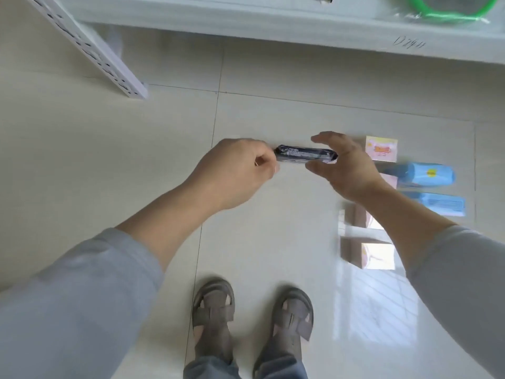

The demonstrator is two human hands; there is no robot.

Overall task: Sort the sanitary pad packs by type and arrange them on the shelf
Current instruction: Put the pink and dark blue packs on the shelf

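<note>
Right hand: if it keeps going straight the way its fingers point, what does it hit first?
The right hand points left, fingers spread around the end of the dark pack. It would meet that pack first, then the left hand pinching the other end. Depth is unclear, so contact may already exist.

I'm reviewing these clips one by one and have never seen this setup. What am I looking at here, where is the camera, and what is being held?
There is no machine: a person wears a camera on the head, looking down at their own arms and sandalled feet. The left hand pinches one end of a dark pack, held level above the tiled floor; the right hand cups its other end with loosely spread fingers. On the floor to the right lie blue packs and pink packs, some blurred. A white shelf runs along the top.
</note>
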